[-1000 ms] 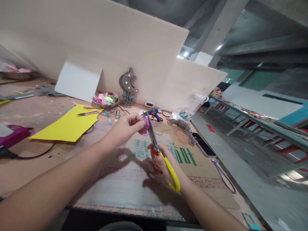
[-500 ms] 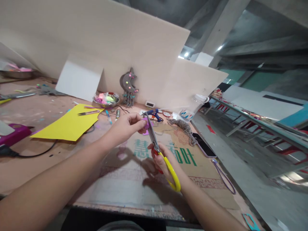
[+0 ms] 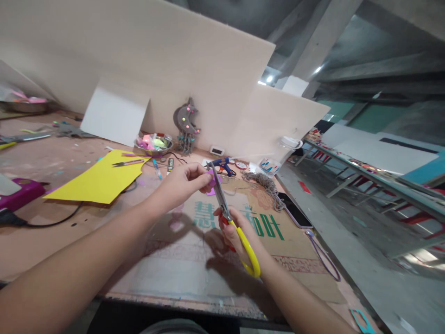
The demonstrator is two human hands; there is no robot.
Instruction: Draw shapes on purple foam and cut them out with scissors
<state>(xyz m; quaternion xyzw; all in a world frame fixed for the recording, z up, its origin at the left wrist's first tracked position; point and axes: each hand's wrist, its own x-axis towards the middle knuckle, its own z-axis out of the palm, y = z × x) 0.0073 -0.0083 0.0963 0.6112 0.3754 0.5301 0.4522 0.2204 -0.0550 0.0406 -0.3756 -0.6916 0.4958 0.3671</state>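
Between the thumb and fingers of my left hand (image 3: 193, 181) is a small piece of purple paper (image 3: 212, 184). My right hand (image 3: 238, 227) grips a pair of scissors (image 3: 222, 199) with yellow and red handles. The blades point up and away from me, lying across the purple piece close to my left fingertips. Whether the blades are fully closed on it is hard to make out. Both hands are above a brown cardboard sheet (image 3: 299, 278) with green lettering.
Left lie a yellow sheet (image 3: 93, 181) with thread snips (image 3: 128, 163) on it and a magenta tool (image 3: 22, 192). Behind stand a metal bowl (image 3: 155, 144), a grey moon ornament (image 3: 186, 123) and a blue glue gun (image 3: 224, 164). Grey yarn (image 3: 267, 188), a phone (image 3: 295, 211) and a plastic jug (image 3: 278, 155) are right.
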